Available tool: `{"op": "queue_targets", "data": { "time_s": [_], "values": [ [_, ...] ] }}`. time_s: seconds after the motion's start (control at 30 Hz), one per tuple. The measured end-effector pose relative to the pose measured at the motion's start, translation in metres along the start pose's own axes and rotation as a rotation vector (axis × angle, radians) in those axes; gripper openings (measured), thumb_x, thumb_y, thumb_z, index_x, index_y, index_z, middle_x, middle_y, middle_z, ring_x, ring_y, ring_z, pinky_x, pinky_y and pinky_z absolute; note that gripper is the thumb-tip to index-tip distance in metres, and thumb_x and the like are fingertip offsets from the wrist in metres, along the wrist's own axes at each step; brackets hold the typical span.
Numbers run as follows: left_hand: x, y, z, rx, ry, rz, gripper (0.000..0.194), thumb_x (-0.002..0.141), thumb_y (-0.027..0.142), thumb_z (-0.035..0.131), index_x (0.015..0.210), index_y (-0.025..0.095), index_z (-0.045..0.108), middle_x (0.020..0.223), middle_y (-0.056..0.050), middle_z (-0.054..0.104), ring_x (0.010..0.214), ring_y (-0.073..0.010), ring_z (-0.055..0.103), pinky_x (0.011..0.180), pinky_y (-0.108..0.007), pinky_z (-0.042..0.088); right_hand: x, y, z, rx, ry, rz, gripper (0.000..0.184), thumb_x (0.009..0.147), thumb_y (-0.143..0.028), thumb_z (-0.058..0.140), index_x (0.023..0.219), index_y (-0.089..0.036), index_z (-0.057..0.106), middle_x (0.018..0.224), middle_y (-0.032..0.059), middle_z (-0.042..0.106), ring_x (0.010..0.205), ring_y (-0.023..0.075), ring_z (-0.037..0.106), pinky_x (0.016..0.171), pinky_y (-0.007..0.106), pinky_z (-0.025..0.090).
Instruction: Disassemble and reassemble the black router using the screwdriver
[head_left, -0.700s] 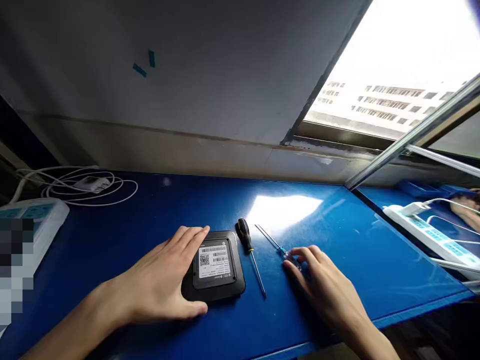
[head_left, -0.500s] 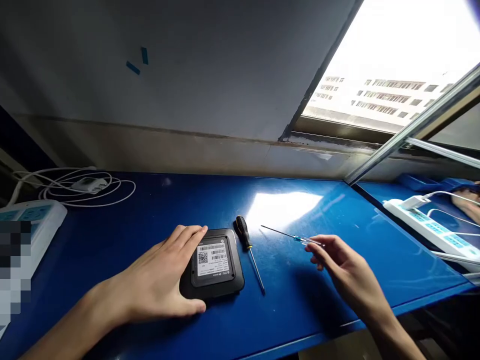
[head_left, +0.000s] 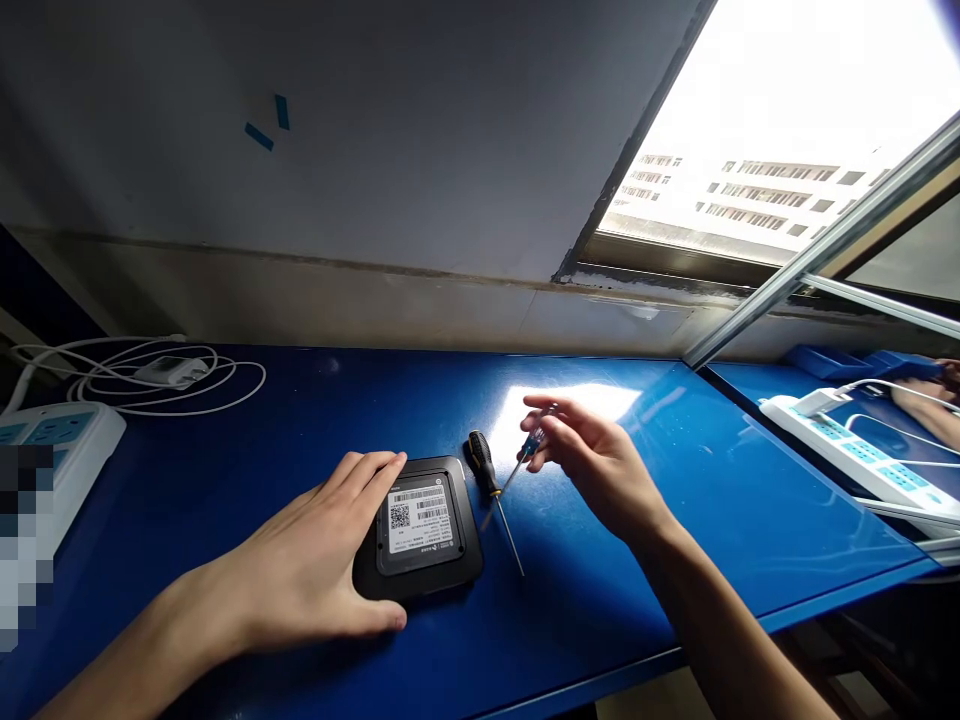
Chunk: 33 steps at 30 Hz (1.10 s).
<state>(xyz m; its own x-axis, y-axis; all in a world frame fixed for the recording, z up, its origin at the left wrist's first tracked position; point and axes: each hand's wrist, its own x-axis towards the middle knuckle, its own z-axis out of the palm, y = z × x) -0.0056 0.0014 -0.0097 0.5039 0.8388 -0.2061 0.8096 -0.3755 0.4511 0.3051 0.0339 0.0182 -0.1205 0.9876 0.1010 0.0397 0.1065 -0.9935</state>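
My left hand (head_left: 300,560) is wrapped round the left side of a flat black box-like device (head_left: 469,560), fingers at its far edge and thumb at its near edge. A white label with a QR code faces up on it. My right hand (head_left: 592,455) pinches a small screwdriver (head_left: 534,440) with a clear blue handle. Its thin shaft slants down toward the device's right edge, and the tip is blurred; I cannot tell whether it touches. Under that shaft, on the blue table, lies a larger screwdriver (head_left: 481,460) with a black and yellow handle.
A white power strip (head_left: 82,450) and a coiled white cable (head_left: 232,400) with an adapter lie at the left. Beyond a metal frame (head_left: 750,310) on the right are another power strip (head_left: 847,445), blue trays (head_left: 832,362) and another person's hand (head_left: 930,405).
My right hand has moved left and up with the small screwdriver, whose shaft now points down toward the device. The left hand keeps its hold on the device.
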Motion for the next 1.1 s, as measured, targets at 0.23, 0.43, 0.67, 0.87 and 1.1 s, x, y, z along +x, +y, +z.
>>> {"op": "queue_targets", "data": {
  "time_s": [0.23, 0.43, 0.67, 0.87, 1.1],
  "values": [
    [0.002, 0.004, -0.002, -0.007, -0.001, 0.004, 0.116, 0.072, 0.06, 0.079, 0.167, 0.024, 0.023, 0.166, -0.012, 0.036, 0.152, -0.0353, 0.038, 0.121, -0.049, 0.046, -0.005, 0.01, -0.002, -0.048, 0.008, -0.017, 0.026, 0.092, -0.038, 0.078, 0.111, -0.021, 0.072, 0.083, -0.0007, 0.075, 0.058, 0.0093, 0.073, 0.063, 0.023, 0.064],
    [0.001, 0.001, 0.0, 0.011, 0.016, 0.008, 0.117, 0.072, 0.06, 0.079, 0.168, 0.025, 0.022, 0.166, -0.011, 0.037, 0.152, -0.0358, 0.038, 0.119, -0.05, 0.048, -0.009, 0.009, -0.001, -0.093, -0.045, -0.037, 0.025, 0.093, -0.04, 0.077, 0.108, -0.021, 0.072, 0.084, 0.0016, 0.076, 0.061, 0.0121, 0.076, 0.063, 0.023, 0.065],
    [0.001, 0.005, -0.003, 0.008, 0.014, 0.015, 0.114, 0.072, 0.058, 0.08, 0.166, 0.022, 0.027, 0.164, -0.011, 0.04, 0.151, -0.0337, 0.04, 0.12, -0.046, 0.047, -0.013, 0.011, -0.001, -0.139, -0.048, -0.063, 0.023, 0.096, -0.039, 0.073, 0.112, -0.023, 0.071, 0.087, 0.0009, 0.076, 0.064, 0.0108, 0.076, 0.065, 0.022, 0.064],
    [0.003, 0.005, -0.005, -0.027, 0.022, 0.011, 0.113, 0.07, 0.058, 0.081, 0.165, 0.023, 0.03, 0.164, -0.012, 0.041, 0.15, -0.0359, 0.042, 0.119, -0.047, 0.049, -0.015, 0.01, -0.002, -0.169, -0.026, -0.084, 0.025, 0.096, -0.039, 0.073, 0.113, -0.021, 0.07, 0.087, 0.0019, 0.076, 0.064, 0.0128, 0.076, 0.064, 0.026, 0.066],
    [0.001, 0.005, -0.004, -0.053, 0.04, 0.026, 0.113, 0.069, 0.058, 0.081, 0.165, 0.026, 0.031, 0.163, -0.012, 0.044, 0.148, -0.0388, 0.043, 0.115, -0.051, 0.052, -0.022, 0.009, -0.002, -0.209, -0.023, -0.137, 0.02, 0.096, -0.037, 0.073, 0.11, -0.023, 0.071, 0.086, 0.0013, 0.076, 0.066, 0.0146, 0.077, 0.063, 0.027, 0.067]
  ]
}}
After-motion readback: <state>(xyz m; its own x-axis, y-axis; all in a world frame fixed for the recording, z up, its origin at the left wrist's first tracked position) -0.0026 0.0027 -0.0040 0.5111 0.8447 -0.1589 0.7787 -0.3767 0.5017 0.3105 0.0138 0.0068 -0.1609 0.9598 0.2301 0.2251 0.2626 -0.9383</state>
